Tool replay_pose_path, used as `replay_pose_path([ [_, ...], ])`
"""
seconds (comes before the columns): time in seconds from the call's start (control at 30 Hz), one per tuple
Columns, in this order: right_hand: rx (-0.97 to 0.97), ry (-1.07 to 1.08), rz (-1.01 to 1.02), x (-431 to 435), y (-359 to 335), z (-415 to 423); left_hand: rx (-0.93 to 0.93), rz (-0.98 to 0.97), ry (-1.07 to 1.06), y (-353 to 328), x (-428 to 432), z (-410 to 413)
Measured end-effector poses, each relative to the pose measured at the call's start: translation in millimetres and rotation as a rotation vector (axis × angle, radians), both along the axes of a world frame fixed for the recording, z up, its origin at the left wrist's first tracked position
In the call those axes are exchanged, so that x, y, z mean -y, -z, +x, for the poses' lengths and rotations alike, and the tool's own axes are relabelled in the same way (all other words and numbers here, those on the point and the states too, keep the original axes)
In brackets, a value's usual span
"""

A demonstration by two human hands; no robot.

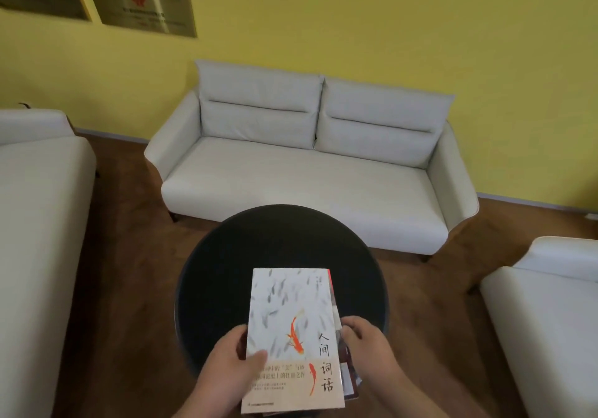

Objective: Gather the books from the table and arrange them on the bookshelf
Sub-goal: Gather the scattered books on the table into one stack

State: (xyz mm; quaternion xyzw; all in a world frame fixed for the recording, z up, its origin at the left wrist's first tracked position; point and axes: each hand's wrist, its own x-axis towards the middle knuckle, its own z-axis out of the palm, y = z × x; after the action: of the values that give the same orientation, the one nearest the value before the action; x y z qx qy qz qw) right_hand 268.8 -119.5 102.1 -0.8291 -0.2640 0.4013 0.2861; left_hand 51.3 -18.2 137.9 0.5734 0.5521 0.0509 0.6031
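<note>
Presently: one stack of books (293,336), white fish-cover volume on top, others showing at its right edge. Held over the near side of the round black counter (281,249); left hand (226,362) grips the left edge, thumb on the cover; right hand (369,343) clasps the right edge. Rest of the counter shows bare, so gathering looks done. Bookshelf not in view; carrying and arranging remain.

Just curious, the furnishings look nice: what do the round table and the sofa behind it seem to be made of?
Round table: dark, matte top, possibly painted wood or metal; it shows no grain or glare, so I cannot tell which.
Sofa: pale, smooth upholstery, likely leather or faux leather, judging by its soft sheen and stitched seams.
</note>
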Motion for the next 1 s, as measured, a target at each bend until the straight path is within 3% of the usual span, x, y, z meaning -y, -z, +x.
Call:
replay_pose_path([
  [0.1, -0.022, 0.051, 0.045, 0.3, -4.9, -3.7, 0.122, -0.068, 0.053, -1.5, 1.6, 8.8],
  [0.27, -0.112, 0.116, 0.095, 7.4, -9.0, -1.0, 0.114, 0.016, 0.023, 8.4, 9.7, 21.4],
  [0.57, -0.307, 0.218, 0.125, 3.6, -10.0, -2.4, 0.205, -0.07, -0.01, 17.6, 6.2, 26.5],
  [0.83, -0.236, 0.147, 0.125, -8.1, -8.5, -12.2, 0.247, -0.149, -0.231, 17.8, 0.2, 29.6],
  [1.0, -0.298, 0.195, 0.131, -8.3, 2.9, -16.7, 0.207, -0.054, -0.192, 17.6, 8.3, 35.8],
])
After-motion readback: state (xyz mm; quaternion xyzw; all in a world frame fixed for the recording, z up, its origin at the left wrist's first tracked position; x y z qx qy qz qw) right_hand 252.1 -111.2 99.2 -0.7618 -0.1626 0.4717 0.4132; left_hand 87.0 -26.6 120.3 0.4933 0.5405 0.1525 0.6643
